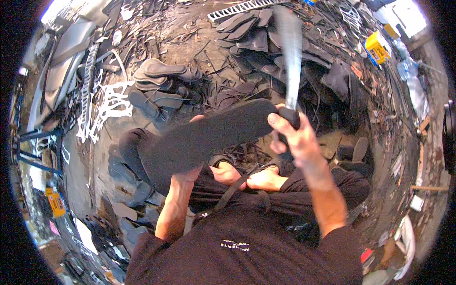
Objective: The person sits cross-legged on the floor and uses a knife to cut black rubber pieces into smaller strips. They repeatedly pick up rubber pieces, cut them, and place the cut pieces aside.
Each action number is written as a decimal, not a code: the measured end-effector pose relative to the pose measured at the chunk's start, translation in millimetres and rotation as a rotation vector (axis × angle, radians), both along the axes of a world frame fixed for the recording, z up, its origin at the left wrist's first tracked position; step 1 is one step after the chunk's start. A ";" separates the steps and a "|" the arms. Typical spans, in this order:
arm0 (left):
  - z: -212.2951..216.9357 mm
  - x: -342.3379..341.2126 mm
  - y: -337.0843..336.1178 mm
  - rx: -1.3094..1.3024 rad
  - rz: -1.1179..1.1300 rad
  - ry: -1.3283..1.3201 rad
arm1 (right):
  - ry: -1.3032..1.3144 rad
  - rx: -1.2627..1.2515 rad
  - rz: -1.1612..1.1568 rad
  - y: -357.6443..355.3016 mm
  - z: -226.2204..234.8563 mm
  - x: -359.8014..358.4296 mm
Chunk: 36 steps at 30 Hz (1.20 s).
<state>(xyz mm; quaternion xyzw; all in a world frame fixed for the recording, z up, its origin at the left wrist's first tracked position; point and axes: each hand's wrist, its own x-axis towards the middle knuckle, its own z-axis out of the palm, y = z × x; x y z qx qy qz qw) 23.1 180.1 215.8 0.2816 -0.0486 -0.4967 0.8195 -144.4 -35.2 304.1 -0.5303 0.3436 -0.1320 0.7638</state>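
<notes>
My left hand (187,175) grips a long dark sole-shaped piece (213,134) from its near edge; some fingertips show past the far edge. The piece lies slantwise above my crossed legs, wide end to the left. In my right hand (301,140) is a large knife, its black handle inside my closed fingers. The knife's blade (292,57) points away from me and is smeared by motion. My right thumb and the handle are close to the piece's narrow right end; whether they touch it I cannot tell.
Beyond my hands lie a pile of dark sole shapes (161,71) and a bigger heap of dark pieces (251,33). Cut scraps cover the ground. White lattice offcuts (114,99) lie left. A yellow box (377,47) and a clear plastic bottle (407,69) are at right.
</notes>
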 end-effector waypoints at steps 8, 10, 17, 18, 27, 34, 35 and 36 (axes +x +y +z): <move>10.6 -20.8 -22.2 0.765 0.656 -0.242 | -0.059 -0.371 0.096 132.3 -73.8 36.0; 14.5 -19.4 -22.2 0.650 0.755 -0.071 | -0.006 -0.501 0.193 133.8 -74.7 22.6; 18.0 -18.3 -7.1 0.576 0.741 0.005 | 0.068 -0.868 0.252 135.0 -126.7 -40.5; 5.4 -17.9 -2.6 0.600 0.732 -0.004 | 0.094 -0.857 0.285 131.6 -120.6 -42.4; 2.0 -39.5 27.9 0.610 0.658 -0.031 | 0.207 -0.561 0.606 115.7 -55.6 16.7; -2.9 -41.9 33.7 0.605 0.666 -0.101 | 0.120 -0.064 0.466 116.4 -100.8 62.8; -9.6 -41.3 36.9 0.607 0.662 -0.134 | -0.003 0.192 0.416 115.0 -97.8 54.3; -15.4 -42.0 35.2 0.598 0.642 -0.160 | -0.002 0.139 0.407 113.8 -93.7 45.8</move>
